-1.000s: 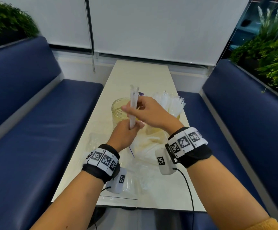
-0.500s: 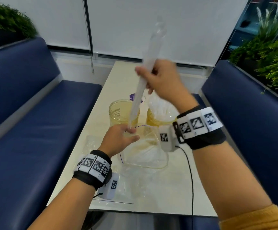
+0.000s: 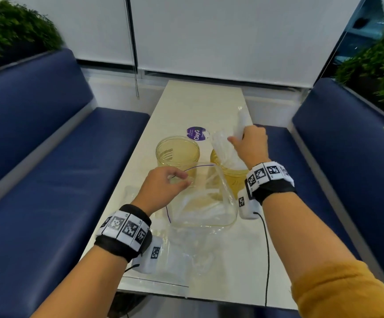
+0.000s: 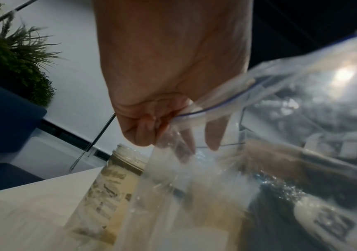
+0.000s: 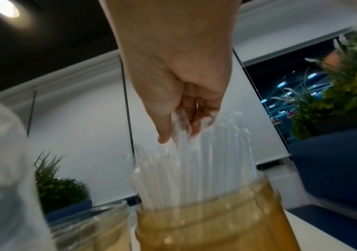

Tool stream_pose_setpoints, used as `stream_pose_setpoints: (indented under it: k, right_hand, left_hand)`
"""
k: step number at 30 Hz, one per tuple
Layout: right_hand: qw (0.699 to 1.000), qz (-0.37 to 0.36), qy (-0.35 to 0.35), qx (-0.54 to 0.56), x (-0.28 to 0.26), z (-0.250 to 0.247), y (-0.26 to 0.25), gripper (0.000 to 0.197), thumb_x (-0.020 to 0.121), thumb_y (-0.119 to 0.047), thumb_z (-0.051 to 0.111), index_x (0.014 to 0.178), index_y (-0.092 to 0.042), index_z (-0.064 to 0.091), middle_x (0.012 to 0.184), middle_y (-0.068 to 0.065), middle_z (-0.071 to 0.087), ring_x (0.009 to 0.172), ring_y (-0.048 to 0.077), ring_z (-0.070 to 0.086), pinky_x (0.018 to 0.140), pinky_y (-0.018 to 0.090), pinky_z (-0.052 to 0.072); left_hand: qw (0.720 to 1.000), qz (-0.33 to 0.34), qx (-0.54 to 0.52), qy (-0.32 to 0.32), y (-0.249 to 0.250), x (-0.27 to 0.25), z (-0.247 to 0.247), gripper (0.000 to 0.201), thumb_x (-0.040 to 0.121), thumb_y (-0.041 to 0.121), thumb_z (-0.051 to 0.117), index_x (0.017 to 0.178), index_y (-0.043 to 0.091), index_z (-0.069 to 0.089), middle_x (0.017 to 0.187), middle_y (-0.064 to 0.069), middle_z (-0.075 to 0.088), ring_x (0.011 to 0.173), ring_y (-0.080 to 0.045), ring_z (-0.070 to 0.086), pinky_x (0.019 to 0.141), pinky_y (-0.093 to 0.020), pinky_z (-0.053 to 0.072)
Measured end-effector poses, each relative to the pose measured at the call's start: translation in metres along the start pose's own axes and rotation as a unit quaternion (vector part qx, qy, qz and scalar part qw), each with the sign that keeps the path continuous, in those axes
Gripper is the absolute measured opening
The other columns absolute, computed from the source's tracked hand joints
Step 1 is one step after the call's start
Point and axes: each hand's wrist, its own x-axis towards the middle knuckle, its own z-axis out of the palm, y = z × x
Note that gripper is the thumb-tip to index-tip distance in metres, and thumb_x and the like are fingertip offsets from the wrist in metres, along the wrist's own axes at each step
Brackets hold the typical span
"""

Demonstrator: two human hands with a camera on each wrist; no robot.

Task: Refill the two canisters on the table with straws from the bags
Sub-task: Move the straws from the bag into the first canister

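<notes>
Straws stand near-upright over my right canister, pinched by right hand; left hand grips bag.

Cream table: two canisters, purple sticker, plastic bags.

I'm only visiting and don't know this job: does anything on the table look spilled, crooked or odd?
Nothing looks spilled or broken. The straws in the right canister lean to one side, not upright, while the right hand sets more in. The left canister holds no straws. The left hand holds the bag open.
</notes>
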Motion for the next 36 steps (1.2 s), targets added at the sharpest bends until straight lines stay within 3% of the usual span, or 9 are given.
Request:
stream_pose_setpoints:
  k: [6,10,14,16,21,26,29,33,36]
  right_hand:
    - [0.991,-0.005,0.073,0.111,0.006,-0.001,0.009,0.059,0.074,-0.030,0.085,0.123,-0.016,0.056,0.115,0.003,0.062,0.109,0.022,0.055,0.083,0.027,0.041]
    - [0.970,-0.159,0.138,0.123,0.025,-0.017,-0.003,0.067,0.079,-0.026,0.073,0.139,-0.019,0.044,0.137,0.000,0.049,0.126,0.017,0.042,0.106,0.030,0.035]
    - [0.963,-0.258,0.055,-0.050,0.052,-0.007,-0.019,0.045,0.101,-0.028,0.046,0.144,-0.015,0.047,0.157,0.008,0.035,0.149,0.026,0.026,0.122,0.042,0.022]
    - [0.949,-0.257,-0.014,-0.180,0.058,0.004,-0.013,0.041,0.105,-0.027,0.033,0.135,-0.008,0.055,0.148,0.011,0.046,0.142,0.028,0.034,0.117,0.044,0.029]
    - [0.920,-0.230,-0.163,-0.272,0.034,0.009,0.007,0.040,0.107,-0.017,0.028,0.119,-0.001,0.062,0.119,0.019,0.062,0.110,0.034,0.059,0.096,0.041,0.047]
    - [0.976,-0.178,-0.064,-0.104,0.036,-0.018,-0.001,0.040,0.109,-0.024,0.028,0.124,0.001,0.055,0.124,0.021,0.056,0.114,0.039,0.054,0.096,0.047,0.043]
    - [0.975,-0.174,-0.083,-0.112,0.027,-0.017,0.007,0.049,0.109,-0.032,0.028,0.147,-0.004,0.039,0.153,0.017,0.038,0.138,0.035,0.038,0.113,0.046,0.031]
    - [0.945,-0.138,-0.229,-0.186,0.012,0.001,0.028,0.060,0.108,-0.040,0.026,0.157,-0.008,0.018,0.166,0.011,0.012,0.152,0.030,0.016,0.122,0.045,0.016]
    - [0.971,-0.171,-0.127,-0.106,0.006,-0.011,0.019,0.053,0.106,-0.043,0.036,0.150,-0.013,0.038,0.156,0.011,0.036,0.144,0.030,0.033,0.117,0.045,0.027]
  left_hand:
    - [0.999,0.029,0.001,0.014,0.013,-0.005,-0.005,0.018,0.086,0.029,0.077,0.101,0.019,0.077,0.091,0.014,0.057,0.086,0.007,0.056,0.054,-0.009,0.040]
    - [0.999,0.046,0.001,0.024,0.021,-0.005,-0.007,0.018,0.086,0.026,0.077,0.101,0.015,0.077,0.088,0.015,0.054,0.092,0.007,0.049,0.055,-0.011,0.042]
    - [0.999,0.045,0.024,0.000,0.024,-0.003,-0.008,0.015,0.091,0.017,0.070,0.106,0.015,0.075,0.062,0.029,0.062,0.046,0.004,0.049,0.049,-0.007,0.036]
    - [0.998,0.044,0.039,-0.008,0.023,-0.003,-0.009,0.018,0.092,0.013,0.067,0.108,0.018,0.074,0.052,0.027,0.057,0.043,0.001,0.044,0.048,-0.006,0.035]
    - [0.997,0.052,0.050,-0.001,0.026,-0.006,-0.016,0.020,0.092,0.009,0.066,0.109,0.015,0.075,0.091,0.014,0.054,0.071,0.006,0.057,0.053,-0.002,0.037]
    - [0.997,0.038,0.065,-0.031,0.022,-0.005,-0.019,0.036,0.086,0.002,0.063,0.113,0.025,0.071,0.053,0.013,0.054,0.046,-0.005,0.039,0.053,-0.009,0.036]
    - [0.990,0.041,0.092,-0.095,0.022,-0.006,-0.023,0.057,0.080,0.003,0.068,0.127,0.034,0.062,0.096,0.012,0.064,0.063,-0.011,0.047,0.070,-0.026,0.050]
    - [0.976,0.081,0.128,-0.155,0.021,-0.008,-0.022,0.080,0.074,0.000,0.070,0.145,0.029,0.047,0.139,0.019,0.045,0.094,0.014,0.049,0.078,0.000,0.039]
    - [0.972,0.094,0.138,-0.163,0.022,-0.008,-0.019,0.085,0.073,-0.001,0.069,0.149,0.027,0.041,0.144,0.019,0.039,0.114,0.006,0.043,0.082,0.003,0.035]
